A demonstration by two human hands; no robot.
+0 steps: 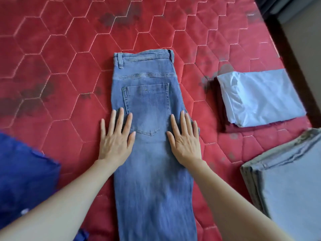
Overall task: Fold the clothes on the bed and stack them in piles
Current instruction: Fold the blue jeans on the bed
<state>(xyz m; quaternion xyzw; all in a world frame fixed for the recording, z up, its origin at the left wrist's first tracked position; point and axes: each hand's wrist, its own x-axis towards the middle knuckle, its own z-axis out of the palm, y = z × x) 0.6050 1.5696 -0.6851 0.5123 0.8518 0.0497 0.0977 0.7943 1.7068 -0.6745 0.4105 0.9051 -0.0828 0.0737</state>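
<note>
Jeans [149, 129] (folded lengthwise) lie under both flat hands.

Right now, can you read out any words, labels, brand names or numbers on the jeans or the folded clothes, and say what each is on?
No readable text anywhere in this view.
Light blue denim jeans: back pocket and waistband show only stitching, no label.
Folded pale blue garment: plain.
Folded grey garment: plain.
Red quilted mattress: hexagon stitching only.
</note>
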